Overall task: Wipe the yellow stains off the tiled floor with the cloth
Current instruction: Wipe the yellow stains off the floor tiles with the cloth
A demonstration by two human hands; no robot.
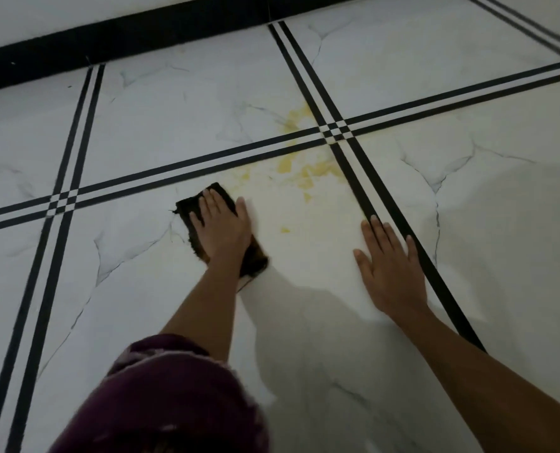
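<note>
Yellow stains [304, 173] smear the tiled floor [161, 125] just beyond the dark cloth [192, 209] — my left hand [223, 228] presses flat on it, my right hand [391, 268] lies open, empty, beside the stains.

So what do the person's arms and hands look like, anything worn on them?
Both forearms are bare, and no rings, watch or gloves show on the left hand or the right hand. A dark maroon garment with faint pale markings covers the lower left of the view, near the left arm.
</note>
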